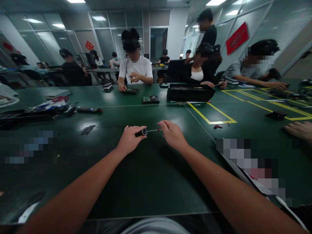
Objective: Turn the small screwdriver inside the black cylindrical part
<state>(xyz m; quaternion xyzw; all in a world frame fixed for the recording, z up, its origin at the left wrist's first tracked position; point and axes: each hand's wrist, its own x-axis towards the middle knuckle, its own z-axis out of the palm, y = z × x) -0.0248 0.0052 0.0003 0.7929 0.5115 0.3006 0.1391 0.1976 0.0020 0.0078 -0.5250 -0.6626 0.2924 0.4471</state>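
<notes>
Left grip (pixel 131 138): thumb and fingers pinch a short black cylinder with a pale ringed end (pixel 144 132), that end facing the right grip.
Right grip (pixel 172 134): fingertips close together about the dark red end of a thin silvery metal rod (pixel 153 130).
Rod: spans the space between the grips, long axis running nearly level from side to side, free end leftward at the cylinder's ringed end; whether it touches or enters cannot be told. The right grip is nearer its red end, the left grip its free end.
Green bench (pixel 117 195): lies beneath both grips.
Black pen-shaped tool with a red tip (pixel 89 110): on the bench, beyond and left of the left grip.
Green circuit board in a dark frame (pixel 150 99): beyond both grips, roughly between them.
Small red piece (pixel 217 126): well right of the right grip.
</notes>
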